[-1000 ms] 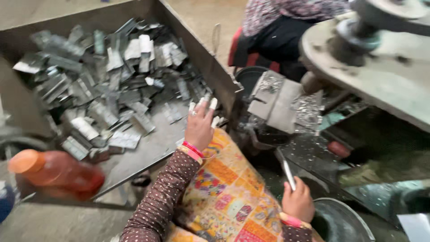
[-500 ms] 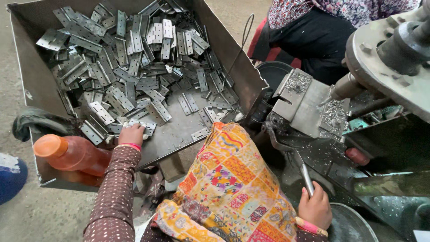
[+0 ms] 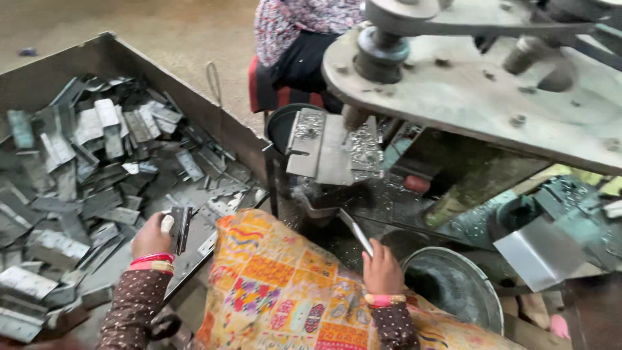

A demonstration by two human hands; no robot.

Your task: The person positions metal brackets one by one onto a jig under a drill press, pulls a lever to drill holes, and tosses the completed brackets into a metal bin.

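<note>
My left hand is clamped on a flat metal plate at the near right edge of the steel bin, which holds a heap of like grey plates. My right hand grips a thin metal rod beside the round metal bucket; its contents cannot be made out.
</note>
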